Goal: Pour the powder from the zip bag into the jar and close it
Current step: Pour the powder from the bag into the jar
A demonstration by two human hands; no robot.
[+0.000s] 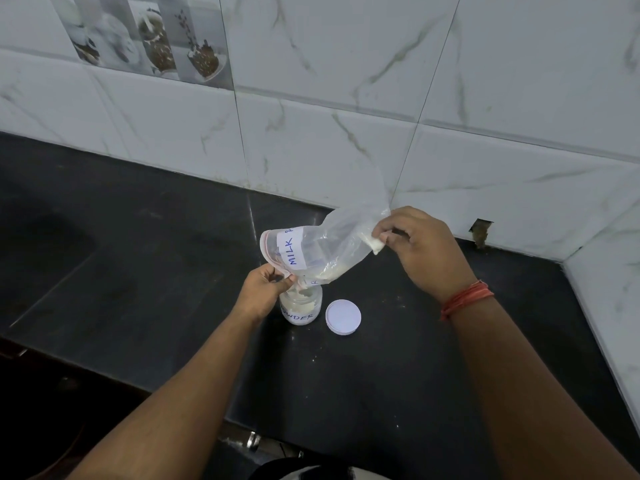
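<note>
Head view: our left hand (265, 285) pinches the zip bag (329, 247) mouth over the open jar (300, 308), our right hand (420, 245) grips its raised bottom corner; powder (334, 270) gathers low inside. White lid (343, 317) lies just beside the jar on the dark counter (138, 271).

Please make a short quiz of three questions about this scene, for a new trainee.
1. True or false: the lid is on the jar.
2. What does the right hand pinch? A) the lid B) the raised bottom corner of the zip bag C) the jar
3. On which side of the jar does the lid lie?

Key: 1 false; 2 B; 3 the right, on the counter.
</note>
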